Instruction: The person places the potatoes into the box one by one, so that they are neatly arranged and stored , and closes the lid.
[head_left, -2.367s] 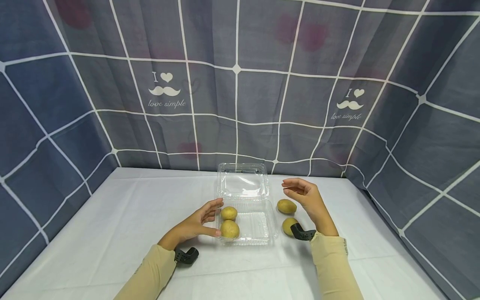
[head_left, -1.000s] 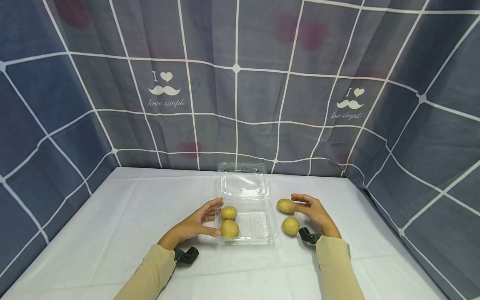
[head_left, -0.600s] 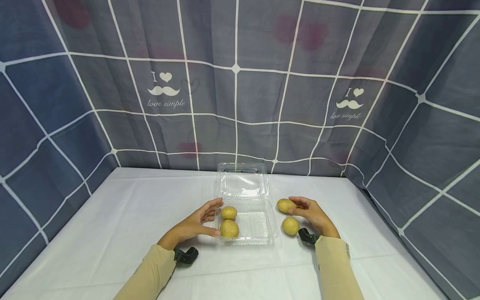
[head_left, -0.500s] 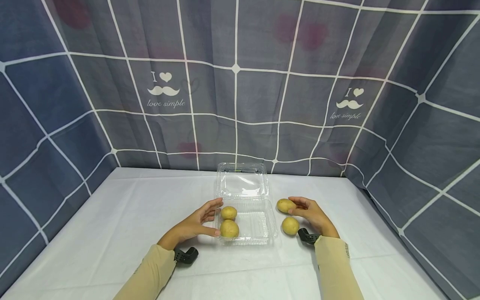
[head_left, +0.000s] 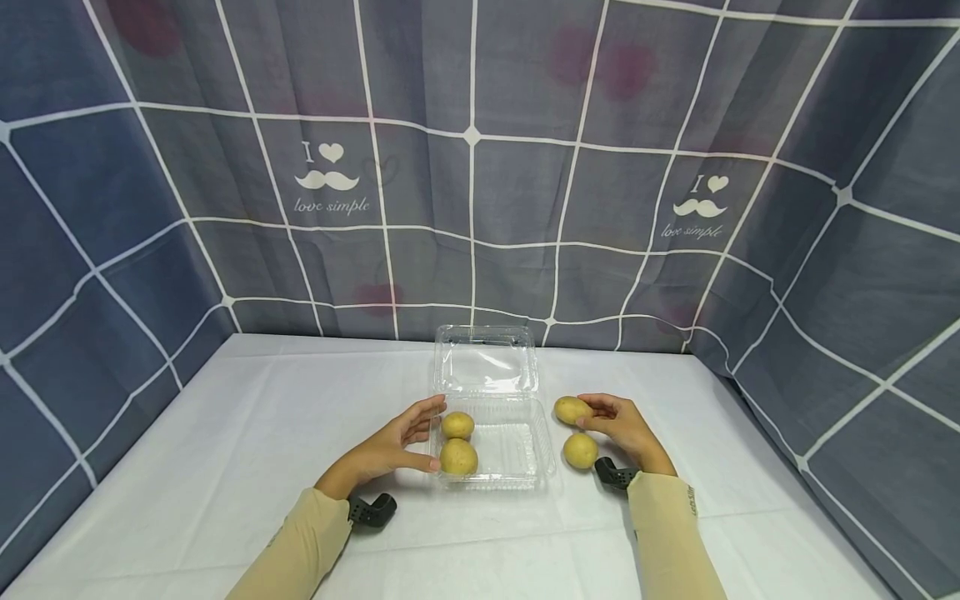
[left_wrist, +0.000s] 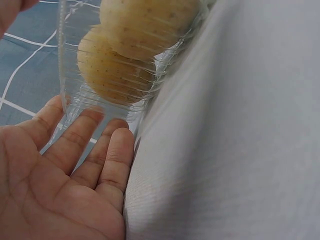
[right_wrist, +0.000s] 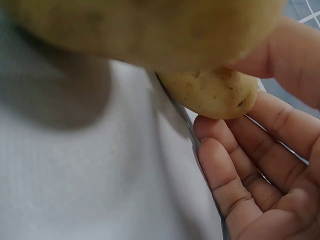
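The right hand (head_left: 624, 429) has come down and grips the farther loose potato (head_left: 568, 409), which rests on the table (head_left: 300, 400) toward its far edge: grasped, yet outside the clear box (head_left: 510, 446). The left hand (head_left: 390, 447), unclenched, touches the box's left side, two potatoes (head_left: 458, 457) lying within.

speckled yellow oval potatoes (head_left: 459, 457) inside and right of the clear ribbed plastic box (head_left: 510, 443); white cloth tabletop (head_left: 225, 450) under it; blue-grey fabric curtain (head_left: 423, 179) behind it, white-gridded, blotched red; beige cloth sleeves (head_left: 313, 533) before it.
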